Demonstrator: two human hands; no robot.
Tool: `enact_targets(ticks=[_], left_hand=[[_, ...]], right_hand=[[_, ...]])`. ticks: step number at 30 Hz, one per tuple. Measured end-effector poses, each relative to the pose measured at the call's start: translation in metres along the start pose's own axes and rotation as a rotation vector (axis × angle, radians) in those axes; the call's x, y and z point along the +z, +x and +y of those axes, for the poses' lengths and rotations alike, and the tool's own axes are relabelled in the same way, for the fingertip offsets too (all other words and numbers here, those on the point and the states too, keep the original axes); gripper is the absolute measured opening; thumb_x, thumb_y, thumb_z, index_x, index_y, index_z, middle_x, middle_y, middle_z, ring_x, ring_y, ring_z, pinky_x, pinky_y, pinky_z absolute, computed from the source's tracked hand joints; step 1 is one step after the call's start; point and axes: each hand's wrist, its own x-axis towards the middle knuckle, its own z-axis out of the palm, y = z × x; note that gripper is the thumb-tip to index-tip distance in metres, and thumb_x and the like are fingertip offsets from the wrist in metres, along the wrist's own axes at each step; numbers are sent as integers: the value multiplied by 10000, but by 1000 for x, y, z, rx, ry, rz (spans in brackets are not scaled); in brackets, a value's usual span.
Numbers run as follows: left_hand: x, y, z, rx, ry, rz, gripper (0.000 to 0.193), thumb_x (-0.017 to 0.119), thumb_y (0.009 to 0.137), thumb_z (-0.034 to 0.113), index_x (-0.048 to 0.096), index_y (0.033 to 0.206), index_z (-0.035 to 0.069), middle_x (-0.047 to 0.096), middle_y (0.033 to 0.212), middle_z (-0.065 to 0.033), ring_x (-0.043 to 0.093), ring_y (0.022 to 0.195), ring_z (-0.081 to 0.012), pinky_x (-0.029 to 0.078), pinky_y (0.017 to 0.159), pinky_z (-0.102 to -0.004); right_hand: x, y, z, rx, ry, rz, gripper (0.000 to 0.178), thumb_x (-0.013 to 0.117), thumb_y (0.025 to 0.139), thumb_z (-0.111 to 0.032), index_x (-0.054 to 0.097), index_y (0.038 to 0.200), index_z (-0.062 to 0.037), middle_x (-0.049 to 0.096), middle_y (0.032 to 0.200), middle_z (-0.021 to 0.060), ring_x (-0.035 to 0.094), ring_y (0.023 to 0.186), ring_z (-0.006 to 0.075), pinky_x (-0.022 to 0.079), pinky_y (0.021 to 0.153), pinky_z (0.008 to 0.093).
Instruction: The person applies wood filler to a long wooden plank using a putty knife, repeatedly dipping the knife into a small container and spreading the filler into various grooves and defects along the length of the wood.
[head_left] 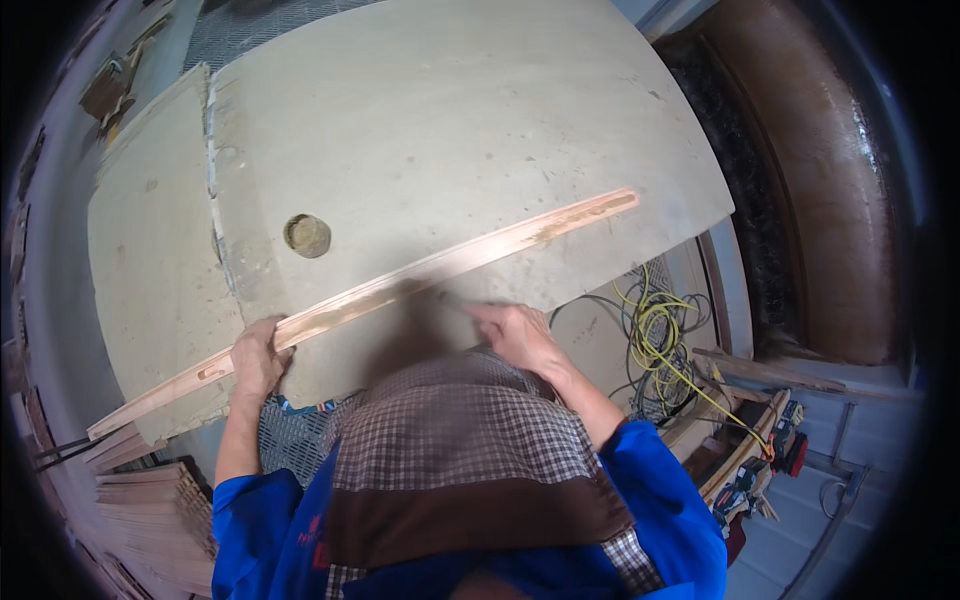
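A long, narrow wooden strip [460,262] lies slantwise across the board-topped table, its far end up to the right. Brownish filler-like patches mark its face, and a slot is cut near its left end. My left hand [258,358] grips the strip near that slot, fingers over the top and thumb along the near side. Close to the strip's near edge, my right hand [520,335] has its fingers curled and the index stretched toward the wood. Something small and dark at its fingertip is too blurred to name. Beyond the strip sits a small round cup [307,236] of brownish paste.
The table's pale board [480,120] has a rough seam at left. Yellow and dark cables [655,325] lie coiled at right. Power tools [745,480] stand on a wooden rack at lower right. Stacked wood strips [155,510] are at lower left.
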Motion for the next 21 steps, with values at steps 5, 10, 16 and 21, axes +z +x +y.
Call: enact_targets(ticks=[5, 10, 16, 21], left_hand=[[-19, 16, 11, -167, -99, -220, 576, 792, 688, 295, 640, 1193, 66, 671, 1114, -170, 627, 1022, -358, 489, 889, -416], [0, 75, 21, -178, -390, 125, 906, 852, 656, 341, 445, 1404, 30, 581, 1317, -188, 575, 1202, -302, 466, 997, -393], [41, 124, 23, -155, -554, 212, 600, 838, 621, 166, 589, 1163, 102, 681, 1040, -85, 656, 957, -236, 515, 847, -347], [52, 123, 40, 38, -670, 285, 533, 823, 636, 123, 619, 1126, 69, 695, 998, -94, 675, 891, -201, 535, 789, -315]], right_hand=[[-21, 5, 49, 361, 2, 455, 453, 561, 878, -27, 596, 1315, -139, 676, 893, 176, 638, 731, 305, 522, 689, 360], [-20, 9, 5, 329, 880, -219, 451, 561, 873, 82, 612, 1290, -81, 706, 783, 64, 614, 576, 80, 523, 526, 247], [-29, 65, -56, 362, 1406, -291, 305, 592, 930, -87, 603, 1216, 20, 703, 953, 153, 695, 778, 184, 614, 628, 319], [-19, 76, -94, 339, 1371, -427, 351, 619, 884, -21, 598, 1229, 41, 698, 934, 117, 687, 810, 196, 587, 755, 332]])
